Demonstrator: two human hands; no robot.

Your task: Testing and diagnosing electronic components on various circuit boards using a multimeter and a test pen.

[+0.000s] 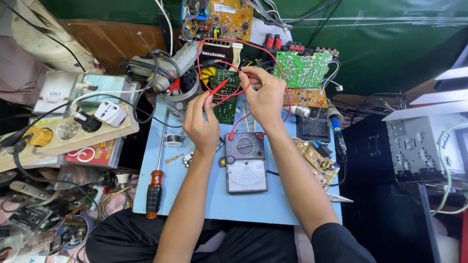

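My left hand (201, 122) holds a red test probe (218, 87) whose tip points at a small green circuit board (225, 97) standing on the blue work board (195, 195). My right hand (263, 95) pinches a second probe against the top of that same circuit board; the probe itself is mostly hidden by my fingers. Red leads (207, 53) loop from both hands down to an analogue multimeter (245, 163) lying flat in front of me, between my forearms.
A screwdriver with an orange-and-black handle (155, 187) lies at the left of the blue board, a solder reel (172, 140) above it. A soldering iron (336, 129), several other circuit boards (302, 68) and a power strip (68, 129) surround the work. A metal chassis (424, 146) stands at the right.
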